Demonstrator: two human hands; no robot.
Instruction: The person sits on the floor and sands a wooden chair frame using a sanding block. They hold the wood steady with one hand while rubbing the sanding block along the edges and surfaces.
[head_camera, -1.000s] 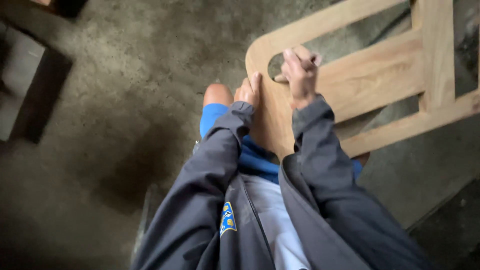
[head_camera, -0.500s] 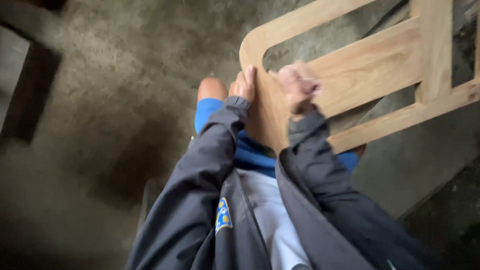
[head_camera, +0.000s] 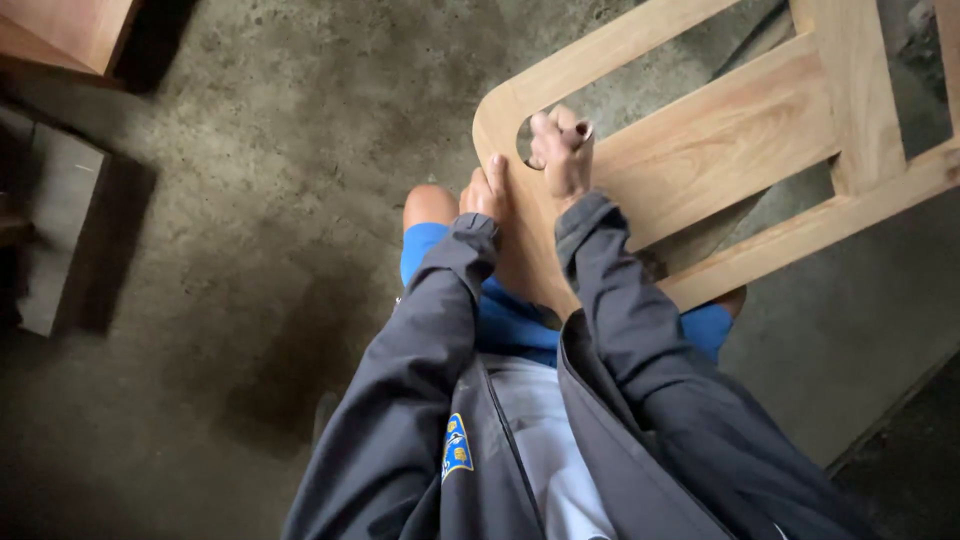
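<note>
Concrete floor (head_camera: 250, 200); both hands grip wooden frame (head_camera: 720, 140).

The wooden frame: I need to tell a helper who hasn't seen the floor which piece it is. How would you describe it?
Over the grey concrete floor, it is the pale slatted wooden frame on the person's lap. Alone here it has a rounded corner, gripped by the left hand and right hand.
</note>
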